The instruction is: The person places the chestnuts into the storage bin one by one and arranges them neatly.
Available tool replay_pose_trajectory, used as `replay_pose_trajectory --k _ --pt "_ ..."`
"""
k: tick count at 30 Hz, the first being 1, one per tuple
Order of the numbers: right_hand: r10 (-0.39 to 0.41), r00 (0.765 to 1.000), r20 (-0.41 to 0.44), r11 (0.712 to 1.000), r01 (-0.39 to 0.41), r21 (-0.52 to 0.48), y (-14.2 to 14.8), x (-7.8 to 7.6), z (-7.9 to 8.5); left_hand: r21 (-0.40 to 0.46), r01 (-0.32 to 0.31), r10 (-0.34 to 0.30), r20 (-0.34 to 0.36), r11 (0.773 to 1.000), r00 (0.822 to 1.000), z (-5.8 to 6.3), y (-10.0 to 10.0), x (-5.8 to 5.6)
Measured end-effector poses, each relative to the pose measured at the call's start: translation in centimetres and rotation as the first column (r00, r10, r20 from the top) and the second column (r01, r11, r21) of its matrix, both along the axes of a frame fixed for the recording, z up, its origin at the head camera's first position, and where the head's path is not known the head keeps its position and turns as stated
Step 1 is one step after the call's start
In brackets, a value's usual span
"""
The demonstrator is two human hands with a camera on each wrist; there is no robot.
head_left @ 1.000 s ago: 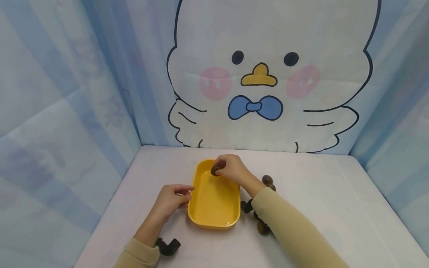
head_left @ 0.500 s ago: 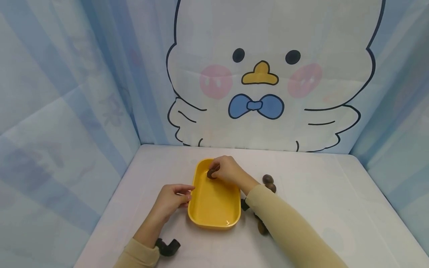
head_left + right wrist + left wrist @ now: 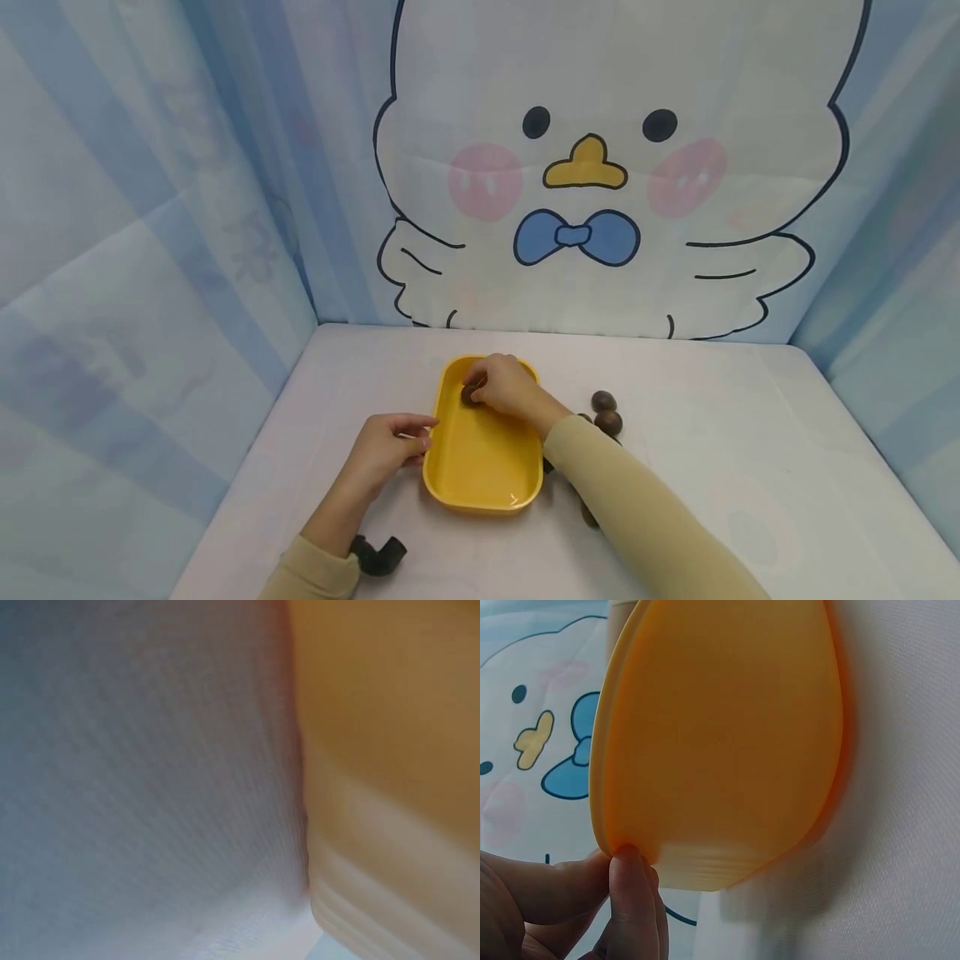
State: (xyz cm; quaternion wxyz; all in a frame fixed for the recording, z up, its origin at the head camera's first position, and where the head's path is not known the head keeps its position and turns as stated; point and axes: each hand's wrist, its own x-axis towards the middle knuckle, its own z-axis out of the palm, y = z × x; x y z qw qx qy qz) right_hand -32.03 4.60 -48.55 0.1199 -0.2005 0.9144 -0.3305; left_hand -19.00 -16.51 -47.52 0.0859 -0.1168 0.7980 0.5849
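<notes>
My left hand [image 3: 390,450] is at the left side of a yellow tray [image 3: 483,492]. In the left wrist view, the thumb and fingers [image 3: 634,881] pinch the rim of the tray [image 3: 727,735]. My right hand [image 3: 506,387] reaches over the tray's far end and pinches a dark brown, nut-like round thing [image 3: 469,396] inside it, low near the far left part. The fingers partly cover that piece. The right wrist view shows only the tray's outer wall [image 3: 390,750] and blurred cloth, with no fingers.
Several similar brown round things [image 3: 608,422] lie on the white table [image 3: 720,467] right of the tray, some hidden behind the right sleeve [image 3: 637,508]. A black angular piece [image 3: 380,557] sits beside the left wrist. A printed cloth wall [image 3: 585,283] stands behind.
My right hand has moved slightly left and lower with the brown round thing, deeper into the tray. My left hand has stayed at the rim.
</notes>
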Motion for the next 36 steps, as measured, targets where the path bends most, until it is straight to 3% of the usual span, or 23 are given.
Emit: replay_pose_trajectory --k 6,12,17,27,36 --pt "-0.021 0.999 -0.026 0.998 0.019 -0.057 0.7 0.5 0.8 -0.008 0.006 -0.006 -0.004 1.0 1.0 0.1 0.1 0.0" --pt "-0.042 0.996 0.074 0.968 0.059 -0.245 1.9 0.9 2.9 -0.015 -0.005 0.005 0.011 1.0 1.0 0.2 0.2 0.0" --pt "-0.019 0.995 0.102 0.941 0.052 -0.333 2.9 1.2 4.3 -0.018 -0.012 0.012 0.018 1.0 1.0 0.2 0.2 0.0" --pt "-0.056 0.989 0.139 0.914 0.107 -0.39 5.2 2.4 5.5 -0.02 -0.014 0.014 0.013 1.0 1.0 0.2 0.4 0.1" --pt "-0.114 0.987 0.116 0.906 0.152 -0.396 8.7 3.1 6.3 -0.027 -0.019 0.019 0.014 0.999 1.0 0.2 0.5 0.1"
